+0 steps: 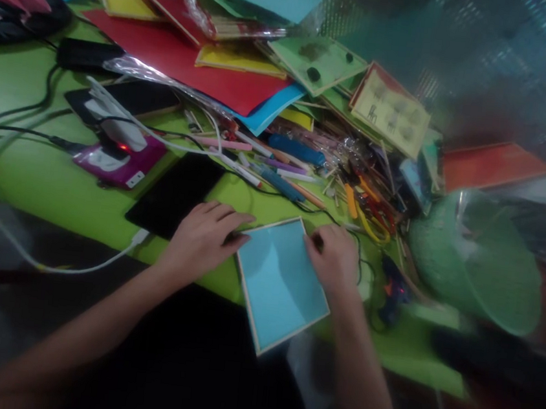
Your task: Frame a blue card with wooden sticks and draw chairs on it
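A light blue card with a pale wooden border (278, 283) lies at the front edge of the green table (27, 172), partly overhanging it. My left hand (206, 236) rests flat on the table with fingers stretched, its fingertips touching the card's left edge. My right hand (333, 256) is at the card's right edge, fingers curled and pinched on something small and dark that I cannot make out.
A black phone (176, 194) lies left of my left hand, with a white cable and a pink device (119, 162) beyond. Pens, scissors and sticks (305, 175) clutter the middle. Stacked coloured paper (195, 60) fills the back. A green bowl (481, 265) sits right.
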`<state>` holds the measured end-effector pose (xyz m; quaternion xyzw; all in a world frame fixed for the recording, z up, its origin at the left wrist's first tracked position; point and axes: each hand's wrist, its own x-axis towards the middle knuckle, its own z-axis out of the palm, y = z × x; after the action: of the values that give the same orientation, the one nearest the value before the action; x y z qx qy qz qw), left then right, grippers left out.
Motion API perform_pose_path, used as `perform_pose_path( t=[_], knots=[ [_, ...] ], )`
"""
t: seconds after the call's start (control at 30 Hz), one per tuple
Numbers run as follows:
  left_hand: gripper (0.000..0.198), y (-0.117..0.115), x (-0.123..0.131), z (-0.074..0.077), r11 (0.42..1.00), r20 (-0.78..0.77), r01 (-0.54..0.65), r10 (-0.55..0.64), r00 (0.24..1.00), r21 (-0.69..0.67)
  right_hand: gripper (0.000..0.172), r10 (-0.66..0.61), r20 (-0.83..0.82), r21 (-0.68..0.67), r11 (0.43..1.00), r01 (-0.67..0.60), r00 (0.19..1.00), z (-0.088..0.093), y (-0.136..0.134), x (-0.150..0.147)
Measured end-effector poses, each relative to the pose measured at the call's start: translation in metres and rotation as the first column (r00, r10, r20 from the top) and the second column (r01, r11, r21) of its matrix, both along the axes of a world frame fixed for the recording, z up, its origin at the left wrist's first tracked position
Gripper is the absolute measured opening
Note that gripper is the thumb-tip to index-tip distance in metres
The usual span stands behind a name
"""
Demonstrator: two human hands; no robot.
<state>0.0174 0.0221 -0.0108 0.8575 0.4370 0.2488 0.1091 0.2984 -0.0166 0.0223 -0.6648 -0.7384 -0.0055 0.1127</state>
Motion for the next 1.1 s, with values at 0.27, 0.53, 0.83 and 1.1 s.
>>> perform_pose_path(
  t=[0.27,0.53,0.83,1.1],
  knots=[
    [0.018,-0.0007,0.0006,0.003,1.0,-0.029,0.004,-0.005,1.0,-0.009,0.02,0.044,-0.071,-0.048,0.998,-0.047,0.997,0.0004,0.0019,-0.0013],
    [0.032,-0.0014,0.0008,0.0063,0.997,-0.085,0.06,-0.056,0.995,0.051,0.025,0.144,-0.214,-0.04,0.987,-0.156,0.966,0.0008,0.0,0.0],
    [0.034,-0.0005,0.0025,0.0042,0.997,-0.132,0.072,-0.069,0.989,0.019,0.028,0.132,-0.207,-0.078,0.985,-0.151,0.969,-0.0002,0.0012,-0.0007],
    [0.034,-0.001,0.0042,0.005,0.999,-0.131,0.044,-0.045,0.99,-0.008,0.028,0.133,-0.201,-0.04,0.989,-0.144,0.97,0.0009,0.0026,0.0024]
  ],
)
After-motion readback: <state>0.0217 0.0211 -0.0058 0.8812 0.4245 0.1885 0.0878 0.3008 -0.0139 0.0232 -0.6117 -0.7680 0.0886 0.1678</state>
